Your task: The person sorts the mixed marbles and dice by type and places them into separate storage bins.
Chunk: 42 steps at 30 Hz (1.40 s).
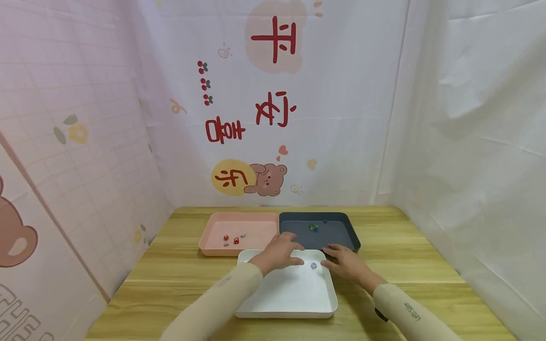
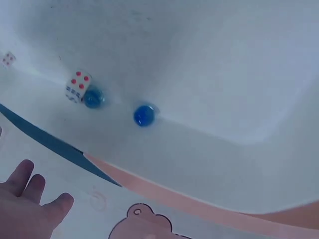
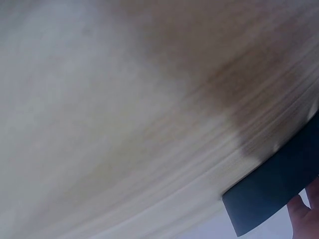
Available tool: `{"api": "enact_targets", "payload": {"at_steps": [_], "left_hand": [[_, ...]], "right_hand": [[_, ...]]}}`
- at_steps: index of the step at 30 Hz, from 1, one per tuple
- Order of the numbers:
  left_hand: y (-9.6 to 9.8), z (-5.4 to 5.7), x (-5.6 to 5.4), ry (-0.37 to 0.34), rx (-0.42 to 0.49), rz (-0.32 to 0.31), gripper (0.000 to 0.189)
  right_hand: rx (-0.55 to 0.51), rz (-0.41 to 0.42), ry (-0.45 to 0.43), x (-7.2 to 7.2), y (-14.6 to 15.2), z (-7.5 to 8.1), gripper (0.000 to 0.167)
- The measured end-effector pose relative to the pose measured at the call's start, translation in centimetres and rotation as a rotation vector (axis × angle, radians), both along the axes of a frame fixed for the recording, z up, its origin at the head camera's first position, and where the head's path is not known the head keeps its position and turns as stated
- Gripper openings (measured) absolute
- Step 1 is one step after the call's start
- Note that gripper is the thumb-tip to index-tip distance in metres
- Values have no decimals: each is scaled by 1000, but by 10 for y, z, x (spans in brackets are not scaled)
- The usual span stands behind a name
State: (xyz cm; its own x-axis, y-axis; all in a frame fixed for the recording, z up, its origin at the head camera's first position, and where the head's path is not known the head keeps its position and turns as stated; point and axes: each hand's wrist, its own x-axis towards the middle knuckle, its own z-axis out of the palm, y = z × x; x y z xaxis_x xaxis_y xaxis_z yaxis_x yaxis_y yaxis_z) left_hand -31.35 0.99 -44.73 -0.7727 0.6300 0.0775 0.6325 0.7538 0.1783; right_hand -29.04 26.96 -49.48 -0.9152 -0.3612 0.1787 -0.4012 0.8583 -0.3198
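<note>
My left hand [image 1: 279, 252] hovers over the back of the white tray [image 1: 294, 296], fingers spread with nothing held. Its fingers [image 2: 61, 206] show at the lower left of the left wrist view. In that view a white die [image 2: 78, 85] with red and blue dots touches a teal ball [image 2: 93, 98], and a deep blue ball [image 2: 144, 115] lies beside them. Another small die [image 2: 8, 59] is at the left edge. A die [image 1: 313, 265] shows in the white tray between both hands. My right hand [image 1: 349, 265] reaches over the tray's right back corner, fingers loosely extended.
Behind stands a pink tray [image 1: 256, 219] holding several red and whitish dice [image 1: 236, 240]. Next to it, a dark blue-grey tray [image 1: 294, 217] holds green and blue small pieces [image 1: 313, 228]. All rest on a wooden table [image 1: 170, 279] between hanging cloths [image 1: 341, 142].
</note>
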Motion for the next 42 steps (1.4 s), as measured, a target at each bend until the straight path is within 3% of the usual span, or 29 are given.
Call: {"api": "enact_targets", "payload": {"at_steps": [10, 18, 26, 33, 42], "left_hand": [[25, -23, -8, 34, -60, -46, 38], [35, -29, -11, 6, -78, -77, 36], [40, -31, -11, 47, -101, -110, 20], [34, -31, -16, 63, -96, -93, 8], [21, -16, -24, 44, -67, -14, 11]], "right_hand": [[-16, -9, -5, 0, 0, -1, 57], [-22, -8, -8, 1, 1, -1, 56], [-27, -4, -10, -1, 2, -2, 57], [-38, -8, 2, 0, 0, -1, 54], [-37, -8, 0, 1, 0, 0, 55]]}}
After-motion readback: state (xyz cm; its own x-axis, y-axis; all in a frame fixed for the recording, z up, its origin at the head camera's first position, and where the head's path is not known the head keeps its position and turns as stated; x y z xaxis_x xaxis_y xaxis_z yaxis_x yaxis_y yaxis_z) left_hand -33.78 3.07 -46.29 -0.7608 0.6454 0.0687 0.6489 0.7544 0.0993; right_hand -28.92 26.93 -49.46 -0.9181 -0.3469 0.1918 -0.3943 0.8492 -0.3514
